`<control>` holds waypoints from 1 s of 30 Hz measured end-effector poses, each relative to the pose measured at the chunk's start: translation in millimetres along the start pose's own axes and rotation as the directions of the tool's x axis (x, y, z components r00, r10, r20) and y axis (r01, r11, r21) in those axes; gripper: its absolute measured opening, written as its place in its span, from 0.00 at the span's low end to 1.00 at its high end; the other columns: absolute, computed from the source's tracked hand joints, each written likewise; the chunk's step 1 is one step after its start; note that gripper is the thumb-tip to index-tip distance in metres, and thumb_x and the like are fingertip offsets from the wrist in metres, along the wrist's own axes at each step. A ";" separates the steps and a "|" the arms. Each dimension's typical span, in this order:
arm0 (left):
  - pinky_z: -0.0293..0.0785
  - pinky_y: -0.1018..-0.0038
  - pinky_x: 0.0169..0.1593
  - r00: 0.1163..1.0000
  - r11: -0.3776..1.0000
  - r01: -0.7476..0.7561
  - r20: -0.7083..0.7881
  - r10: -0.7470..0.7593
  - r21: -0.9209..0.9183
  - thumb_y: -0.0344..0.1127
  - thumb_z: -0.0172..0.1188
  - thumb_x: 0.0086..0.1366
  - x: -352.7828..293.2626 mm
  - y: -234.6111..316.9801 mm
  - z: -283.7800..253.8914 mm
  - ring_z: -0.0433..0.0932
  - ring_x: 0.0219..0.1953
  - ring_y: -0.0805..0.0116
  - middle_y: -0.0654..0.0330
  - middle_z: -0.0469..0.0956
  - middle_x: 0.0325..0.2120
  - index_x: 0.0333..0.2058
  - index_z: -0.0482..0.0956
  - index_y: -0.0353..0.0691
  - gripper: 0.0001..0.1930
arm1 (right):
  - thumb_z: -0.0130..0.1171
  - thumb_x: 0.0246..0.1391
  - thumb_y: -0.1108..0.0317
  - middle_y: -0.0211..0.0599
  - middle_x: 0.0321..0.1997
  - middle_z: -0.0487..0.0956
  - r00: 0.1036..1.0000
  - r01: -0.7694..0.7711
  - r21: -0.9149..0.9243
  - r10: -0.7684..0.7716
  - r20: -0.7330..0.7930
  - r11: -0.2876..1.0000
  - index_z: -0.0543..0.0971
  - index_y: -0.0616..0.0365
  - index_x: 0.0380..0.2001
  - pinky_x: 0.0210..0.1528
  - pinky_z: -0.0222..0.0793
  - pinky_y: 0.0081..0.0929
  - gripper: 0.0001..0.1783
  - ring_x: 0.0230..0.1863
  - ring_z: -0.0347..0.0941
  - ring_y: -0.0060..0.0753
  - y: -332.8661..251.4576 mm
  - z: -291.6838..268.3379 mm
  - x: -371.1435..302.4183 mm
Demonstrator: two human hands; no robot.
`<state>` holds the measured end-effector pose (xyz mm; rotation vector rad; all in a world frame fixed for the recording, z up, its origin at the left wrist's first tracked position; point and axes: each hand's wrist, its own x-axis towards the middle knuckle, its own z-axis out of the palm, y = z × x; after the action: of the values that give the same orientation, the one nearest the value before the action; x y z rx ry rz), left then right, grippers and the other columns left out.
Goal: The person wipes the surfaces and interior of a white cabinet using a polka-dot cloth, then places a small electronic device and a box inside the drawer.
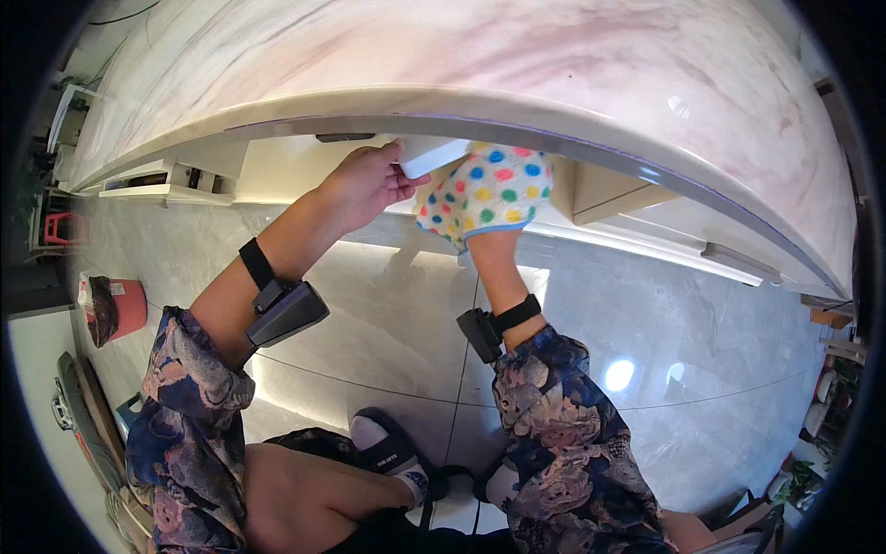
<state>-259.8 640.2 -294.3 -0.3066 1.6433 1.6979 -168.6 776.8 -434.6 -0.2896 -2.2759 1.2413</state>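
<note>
Under the overhanging edge of a marbled countertop (461, 55), my left hand (369, 185) grips the end of a smooth white, box-like piece (432, 155). Its thumb lies on top and the fingers curl beneath. The far part of that piece is hidden. My right hand is covered by a fluffy white cloth (494, 189) with coloured dots and a blue edging, so its fingers cannot be seen. The cloth reaches up beneath the counter edge, just right of the white piece, and one corner hangs toward my left hand.
Below the counter, an open compartment (171, 185) shows at left and a drawer front with a dark handle (738, 261) at right. A pink bin (125, 309) with a dark liner stands on the grey tiled floor (369, 305). Potted plants (798, 480) line the right side.
</note>
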 end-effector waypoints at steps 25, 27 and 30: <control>0.69 0.67 0.49 1.000 1.000 0.005 -0.008 -0.005 0.023 0.41 0.40 0.72 2.5 -3.7 -10.8 0.73 0.45 0.62 0.51 0.72 0.43 0.50 0.64 0.32 0.17 | 0.55 0.53 0.57 0.41 0.62 0.64 0.983 0.134 -0.212 -0.157 -0.097 0.968 0.67 0.51 0.58 0.65 0.46 0.45 0.29 0.63 0.58 0.48 -17.1 1.3 -0.6; 0.69 0.68 0.44 1.000 1.000 -0.024 -0.006 0.024 0.020 0.41 0.39 0.72 -0.6 -2.4 -8.4 0.74 0.41 0.63 0.52 0.73 0.38 0.47 0.65 0.31 0.17 | 0.55 0.53 0.57 0.41 0.62 0.64 0.982 0.146 -0.223 -0.169 -0.088 0.964 0.67 0.51 0.58 0.66 0.45 0.46 0.29 0.63 0.57 0.49 -16.4 -2.0 0.4; 0.69 0.69 0.44 1.000 0.999 -0.025 -0.009 0.025 0.033 0.42 0.38 0.72 -3.6 -0.3 -5.8 0.74 0.41 0.63 0.52 0.73 0.38 0.47 0.65 0.31 0.17 | 0.57 0.52 0.58 0.43 0.63 0.63 0.980 0.147 -0.265 -0.177 -0.094 0.953 0.67 0.52 0.58 0.66 0.44 0.46 0.30 0.63 0.56 0.50 -15.4 -0.6 5.1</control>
<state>-259.0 633.6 -293.2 -0.2795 1.6866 1.6886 -171.6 770.9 -419.7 -0.2547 -2.3067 0.8257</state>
